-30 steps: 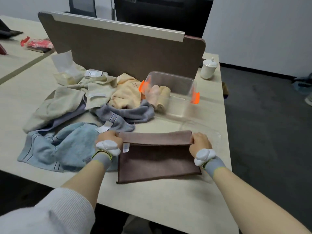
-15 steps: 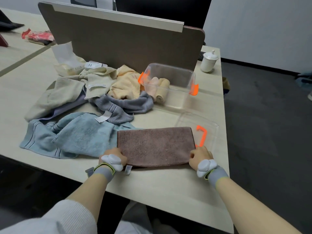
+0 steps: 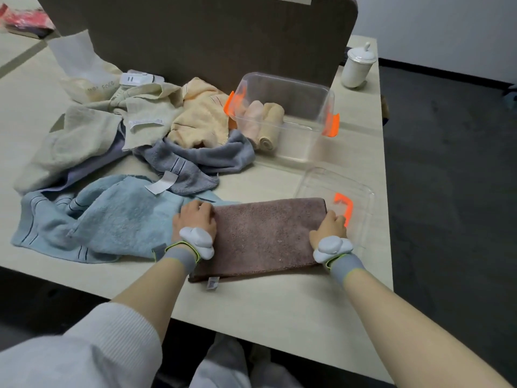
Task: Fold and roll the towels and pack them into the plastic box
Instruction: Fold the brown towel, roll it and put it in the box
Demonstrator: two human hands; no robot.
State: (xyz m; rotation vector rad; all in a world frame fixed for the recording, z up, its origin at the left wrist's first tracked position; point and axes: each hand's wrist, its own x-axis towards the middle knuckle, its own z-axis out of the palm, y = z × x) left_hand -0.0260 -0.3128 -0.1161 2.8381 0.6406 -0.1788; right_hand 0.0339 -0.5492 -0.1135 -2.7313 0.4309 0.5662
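Note:
A folded brown towel (image 3: 265, 236) lies flat near the table's front edge, a small label hanging at its near left corner. My left hand (image 3: 195, 219) grips its left edge close to the far corner, fingers curled. My right hand (image 3: 330, 226) grips the right edge the same way. Behind it stands the clear plastic box (image 3: 307, 93) with orange latches. A pink roll (image 3: 253, 116) and a beige roll (image 3: 270, 127) lie at the box's left side.
The box's clear lid (image 3: 335, 183) with an orange handle lies flat just right of the brown towel. Several loose towels are piled left: light blue (image 3: 112, 217), grey (image 3: 195, 161), beige (image 3: 84, 135), yellow (image 3: 201, 116). A brown divider panel (image 3: 195, 32) stands behind; a white lidded cup (image 3: 359, 63) sits far right.
The far half of the brown towel was folded toward me onto the near half. Both hands then slid from the near corners up along the side edges toward the far corners.

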